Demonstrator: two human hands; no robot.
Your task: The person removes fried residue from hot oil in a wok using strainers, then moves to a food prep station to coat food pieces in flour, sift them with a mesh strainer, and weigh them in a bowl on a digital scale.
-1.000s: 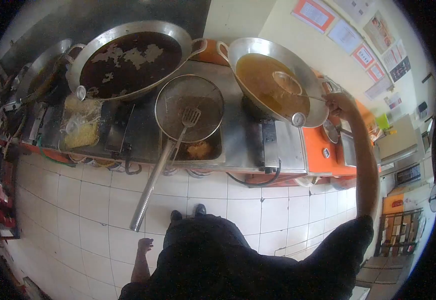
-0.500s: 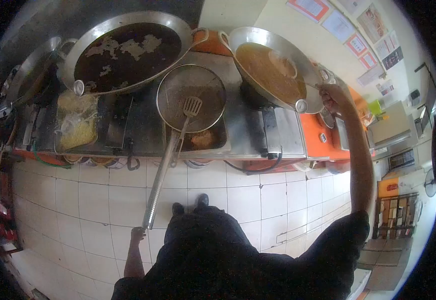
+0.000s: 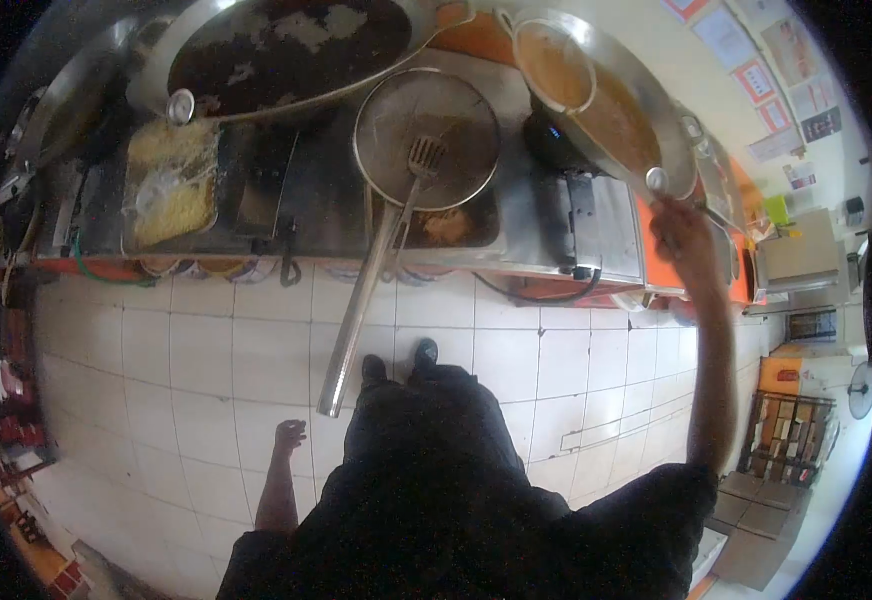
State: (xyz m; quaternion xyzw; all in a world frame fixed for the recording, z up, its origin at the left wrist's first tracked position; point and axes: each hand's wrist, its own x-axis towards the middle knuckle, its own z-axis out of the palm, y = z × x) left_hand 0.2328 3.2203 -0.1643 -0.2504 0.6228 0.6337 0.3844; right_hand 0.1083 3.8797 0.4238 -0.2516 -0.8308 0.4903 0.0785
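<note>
- Head view, right arm: it reaches far forward from the black sleeve (image 3: 646,510), nearly straight, the forearm rising along the right side to the bench (image 3: 326,190).
- The right hand (image 3: 683,238) is at the near edge of the right-hand wok (image 3: 656,85), just below a round dial thermometer (image 3: 656,180). Its fingers are bent inward, closed on the thin handle of a round skimmer (image 3: 556,70); blur hides the exact finger placement and much of the handle.
- The skimmer's hoop is at the far left part of that wok, above the brown liquid and overlapping the rim. Whether its mesh touches the liquid, I cannot tell.
- Left arm: it hangs low beside the body, clear of the bench, forearm pointing forward over the tiled floor (image 3: 256,330).
- The left hand (image 3: 292,436) is loosely half open, fingers slightly bent, with nothing in its grasp. It is near the end of the large strainer's long metal handle (image 3: 356,330), but apart from it.
- The large strainer (image 3: 396,130) rests over a tray (image 3: 499,225) of brown crumbs, handle jutting past the bench edge; a slotted spatula (image 3: 426,157) lies across its mesh.
- Left of it are a wok (image 3: 151,80) of dark liquid and a bagged yellow food (image 3: 171,205).
</note>
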